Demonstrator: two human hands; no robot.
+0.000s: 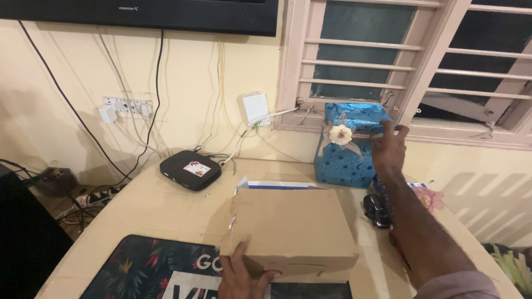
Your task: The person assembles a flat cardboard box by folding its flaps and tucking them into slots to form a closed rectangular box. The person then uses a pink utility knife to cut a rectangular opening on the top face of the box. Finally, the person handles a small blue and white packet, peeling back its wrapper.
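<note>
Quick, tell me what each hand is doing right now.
Left hand: closed on the near edge of the cardboard box, holding it.
Right hand: stretched out, fingers on the blue gift-wrapped box; a firm grip cannot be told.

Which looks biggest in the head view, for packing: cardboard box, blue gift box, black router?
1. Cardboard box, though nearest the camera, so its lead is unsure.
2. Blue gift box.
3. Black router.

A plain brown cardboard box [293,232] is seen on a tan surface [160,210]. The gift box [349,147] is wrapped in shiny blue paper patterned with small stars and topped by a cream flower. A black router [190,169] and a dark mat [144,268] printed with tropical leaves are shown.
</note>
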